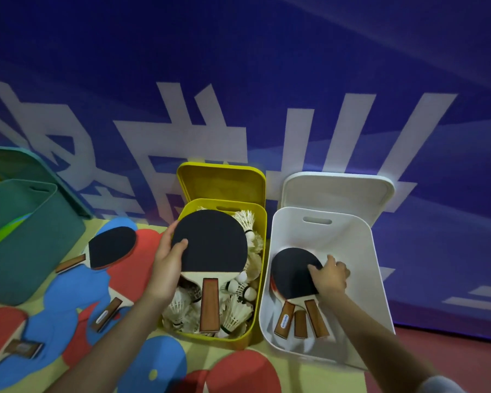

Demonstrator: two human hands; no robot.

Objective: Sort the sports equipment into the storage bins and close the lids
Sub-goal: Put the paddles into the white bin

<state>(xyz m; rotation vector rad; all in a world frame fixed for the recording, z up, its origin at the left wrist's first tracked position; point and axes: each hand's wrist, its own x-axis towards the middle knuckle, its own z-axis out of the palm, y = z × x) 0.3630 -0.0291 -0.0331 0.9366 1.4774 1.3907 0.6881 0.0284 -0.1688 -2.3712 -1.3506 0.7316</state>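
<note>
The left arm reaches forward over the yellow bin (pixel 260 219), its left hand (pixel 167 262) gripping the edge of a black-faced paddle (pixel 210 245), thumb curled onto the rubber, blade flat above the shuttlecocks (pixel 236 313) that fill that bin. The right arm stretches into the white bin (pixel 352 251), where the right hand (pixel 330 276) pinches the rim of the top paddle in a stack (pixel 294 275) of three, their wooden handles fanned toward the person. Both lids stand open behind.

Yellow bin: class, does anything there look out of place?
Yes. The yellow bin is full of shuttlecocks, yet the left hand holds a paddle over it. The other stored paddles lie in the white bin.
</note>
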